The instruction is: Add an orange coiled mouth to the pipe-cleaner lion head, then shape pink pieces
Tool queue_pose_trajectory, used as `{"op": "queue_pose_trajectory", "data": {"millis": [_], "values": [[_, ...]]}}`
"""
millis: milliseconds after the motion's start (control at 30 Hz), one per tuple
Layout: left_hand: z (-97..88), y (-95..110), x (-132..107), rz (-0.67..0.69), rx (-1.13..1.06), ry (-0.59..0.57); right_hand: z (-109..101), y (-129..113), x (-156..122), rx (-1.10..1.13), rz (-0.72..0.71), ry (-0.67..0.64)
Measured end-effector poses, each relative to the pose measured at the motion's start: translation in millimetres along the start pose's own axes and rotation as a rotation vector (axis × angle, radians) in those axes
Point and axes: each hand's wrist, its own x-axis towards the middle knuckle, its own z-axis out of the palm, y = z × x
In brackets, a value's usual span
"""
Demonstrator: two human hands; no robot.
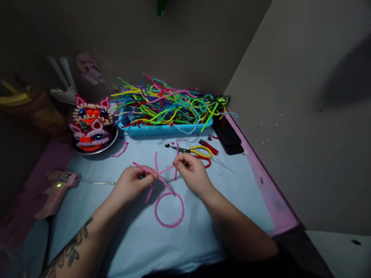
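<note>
Pink pipe cleaners cross one another in front of me, held between both hands. My left hand is closed, pinching them near the crossing point. The fingertips of my right hand pinch the end of a strand that runs out to the right. Below the hands a pink pipe cleaner ring rests on the cloth, with a strand reaching its top edge; I cannot tell whether the two are joined. Beside my right fingers, scissors with yellow and red handles lie on the table.
A blue tray heaped with coloured pipe cleaners stands at the back. Left of it, a bowl holds two fuzzy animal heads. A glue gun with a green light lies at left. A black phone and a red lighter lie at right.
</note>
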Motion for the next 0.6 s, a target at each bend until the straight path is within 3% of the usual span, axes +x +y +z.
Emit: {"op": "queue_pose_trajectory", "data": {"millis": [200,367,433,533,600], "values": [[2.0,3,1,-0.015,-0.162,0.102,9,10,2,0.136,0.103,0.01],[1.2,0,7,-0.029,-0.352,0.343,13,0,-9,-0.066,-0.14,0.202],[2.6,-3,8,-0.05,-0.41,0.387,20,-5,-16,-0.123,-0.168,0.12],[7.1,-6,7,-0.102,-0.486,0.365,33,-5,-24,-0.152,-0.061,-0.112],[10.3,-6,6,-0.126,-0.525,0.338,41,-3,-25,-0.146,0.012,-0.178]]}}
